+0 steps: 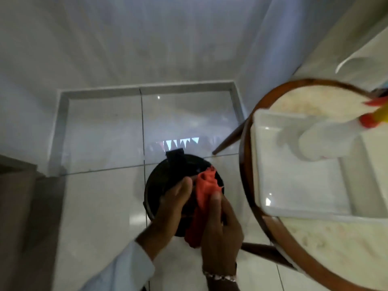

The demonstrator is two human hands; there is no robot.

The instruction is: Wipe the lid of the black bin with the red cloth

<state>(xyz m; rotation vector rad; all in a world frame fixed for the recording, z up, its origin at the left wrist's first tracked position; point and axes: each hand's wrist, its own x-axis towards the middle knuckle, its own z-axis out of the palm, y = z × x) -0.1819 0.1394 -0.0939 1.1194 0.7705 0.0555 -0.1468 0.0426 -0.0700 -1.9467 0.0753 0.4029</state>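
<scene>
Looking straight down at a round black bin (165,181) sitting on a glossy white tile floor (100,206), just left of a round wood-rimmed table (294,248). Both hands are over the lid (159,177). The red cloth (204,194) is bunched up on the right half of the lid, part of it trailing down toward the near edge.

The right hand (220,232) has the cloth pinched, fingers curled around the bunched fabric, so that grip is closed on the cloth. There's a beaded bracelet (220,277) on that wrist. The left hand (170,206) lies on the lid beside the cloth, with its thumb touching the red fabric; honestly can't tell if it's gripping the cloth or just pressing on the lid, the frame is pretty blurry. A white sleeve (126,267) covers that arm.

At the far edge of the lid there's a black tab or hinge piece (175,157) sticking out.

On the table sits a white tray (294,185) with a white spray bottle (327,139) lying in it, its red and yellow nozzle (371,118) pointing right.
</scene>
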